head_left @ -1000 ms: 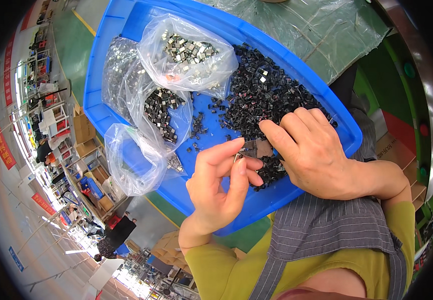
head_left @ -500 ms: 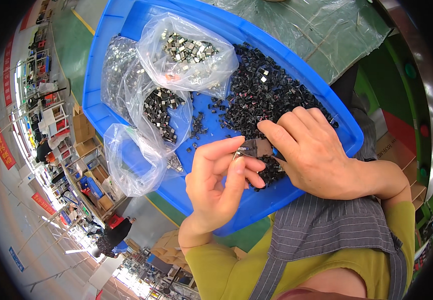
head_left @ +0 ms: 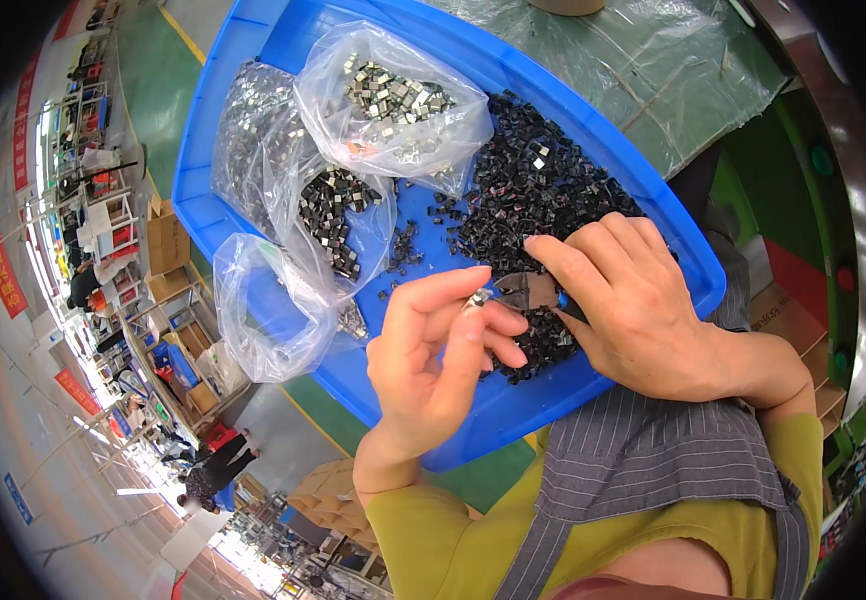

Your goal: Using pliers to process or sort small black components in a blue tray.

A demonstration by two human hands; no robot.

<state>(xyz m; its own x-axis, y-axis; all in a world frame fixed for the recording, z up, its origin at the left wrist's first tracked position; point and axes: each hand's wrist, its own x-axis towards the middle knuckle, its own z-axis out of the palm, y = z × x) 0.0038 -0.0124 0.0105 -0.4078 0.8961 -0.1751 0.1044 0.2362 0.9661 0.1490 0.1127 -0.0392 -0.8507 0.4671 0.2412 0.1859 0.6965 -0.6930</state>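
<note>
My left hand [head_left: 428,350] pinches a small silvery metal piece [head_left: 479,298] between thumb and forefinger, the other fingers loosely curled. My right hand [head_left: 623,305] is closed around a plier-like tool [head_left: 529,290] with a brownish flat head and a bit of blue handle showing. The tool's head points at the left fingertips, close to the metal piece, and most of its handle is hidden in the palm. Both hands are above the blue tray [head_left: 373,370]. Under and beyond them lies a heap of small black parts [head_left: 543,170].
At the tray's far left, a clear plastic bag [head_left: 393,100] holds silvery pieces, and another bag [head_left: 333,220] holds dark, shiny-faced ones. An open clear bag [head_left: 273,310] lies over the left rim. Clear plastic sheeting [head_left: 643,70] covers the surface beyond. Another person [head_left: 218,470] is far off.
My left fingertips and the metal piece have drawn slightly away from the tool's tip, and the piece has turned. My right hand stays almost in place. The whole view has shifted a little.
</note>
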